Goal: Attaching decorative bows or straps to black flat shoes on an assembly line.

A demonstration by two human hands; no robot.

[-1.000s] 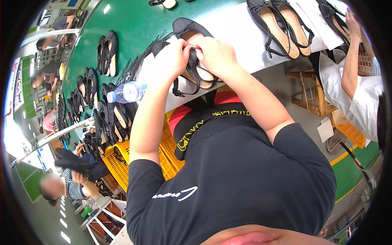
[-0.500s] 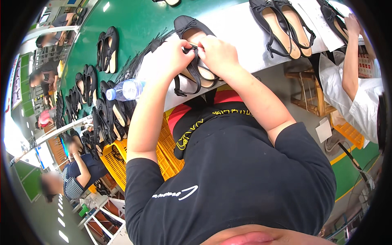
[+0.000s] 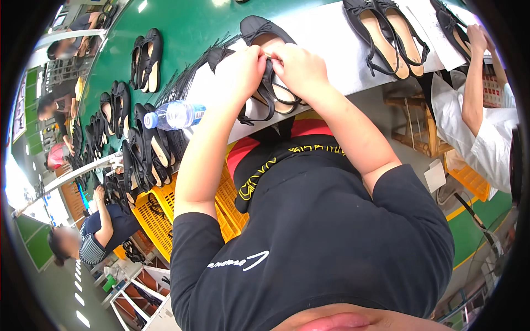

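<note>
A pair of black flat shoes with bows and ankle straps lies in front of me at the table's edge. The farther shoe shows its toe beyond my hands; the nearer one is mostly covered. My left hand is closed in a pinch on a black shoe strap near its end. Against it, my right hand pinches the same strap, thumb and forefinger together. The fingertips of both hands almost touch. A small light-coloured bit shows between them, too small to name. The strap's other loop hangs over the table edge.
A clear plastic bottle with a blue cap lies by my left forearm, beside a bundle of thin black strips. Several black shoes line the green table. Another pair lies to the right, near a co-worker's arm. Yellow crates stand below.
My left hand has turned and closed in, its fingertips now nearer my right hand's. The view has shifted slightly. At the lower left, a co-worker's arm has moved.
</note>
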